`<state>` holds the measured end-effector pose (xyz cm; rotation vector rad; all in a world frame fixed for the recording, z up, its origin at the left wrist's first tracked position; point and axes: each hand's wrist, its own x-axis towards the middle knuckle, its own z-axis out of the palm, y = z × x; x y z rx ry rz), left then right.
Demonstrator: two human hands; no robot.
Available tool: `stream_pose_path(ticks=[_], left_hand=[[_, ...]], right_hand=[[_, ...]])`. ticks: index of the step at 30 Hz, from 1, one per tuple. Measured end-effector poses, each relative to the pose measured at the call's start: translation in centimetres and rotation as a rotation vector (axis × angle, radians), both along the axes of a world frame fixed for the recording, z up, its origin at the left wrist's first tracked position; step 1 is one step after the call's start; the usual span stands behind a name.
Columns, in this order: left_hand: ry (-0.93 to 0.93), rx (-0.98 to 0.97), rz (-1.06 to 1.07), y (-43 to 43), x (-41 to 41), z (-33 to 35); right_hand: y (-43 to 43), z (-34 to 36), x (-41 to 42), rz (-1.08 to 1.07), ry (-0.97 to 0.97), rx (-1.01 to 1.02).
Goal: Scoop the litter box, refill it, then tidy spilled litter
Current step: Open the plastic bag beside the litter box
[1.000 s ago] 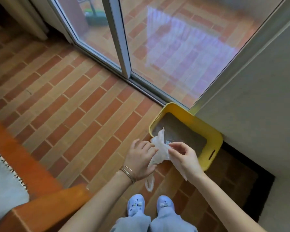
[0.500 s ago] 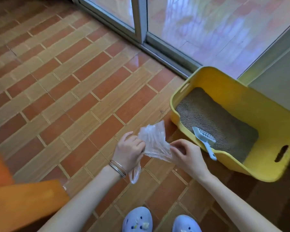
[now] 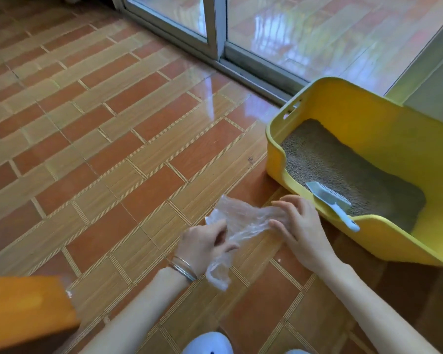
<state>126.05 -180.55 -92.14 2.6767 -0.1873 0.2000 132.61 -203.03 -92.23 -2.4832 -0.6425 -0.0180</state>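
Thin clear plastic bag (image 3: 243, 223): lower centre, stretched between both hands above the tiled floor.
Left hand (image 3: 202, 247): grip pinching the bag's lower end.
Right hand (image 3: 299, 231): grip holding the other end.
Pale blue slotted plastic scoop (image 3: 330, 200): in the yellow plastic litter box (image 3: 343, 111) at right. Its long axis runs upper left to lower right, handle over the near rim, just right of the right hand, which is the nearer one.

Head view: steep look down and forward, close over floor (image 3: 113, 149), litter box (image 3: 368, 118) right.
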Motion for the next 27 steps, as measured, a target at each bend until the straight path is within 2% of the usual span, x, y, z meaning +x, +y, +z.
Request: stream_pose_path(ticks=[4, 10, 16, 21, 24, 27], left_hand=[[0.033, -0.205, 0.092, -1.3, -1.3, -0.2], [0.083, -0.473, 0.196, -1.7, -1.4, 0.2], [0.114, -0.630, 0.093, -2.5, -1.9, 0.4], [0.201, -0.766, 0.038, -1.7, -1.7, 0.5], [0.269, -0.777, -0.066, -0.8, -1.3, 0.9], [0.222, -0.721, -0.068, -0.4, -0.9, 1.1]], right_hand=[[-0.7, 0.8, -2.4, 0.168, -0.325, 0.157], [-1.1, 0.4, -2.7, 0.217, -0.561, 0.064], [0.2, -0.7, -2.5, 0.388, -0.429, -0.005], [1.2, -1.8, -2.1, 0.443, -0.450, 0.022], [1.8, -0.9, -1.6, 0.463, -0.476, 0.061], [2.5, -0.4, -1.7, 0.477, -0.507, 0.132]])
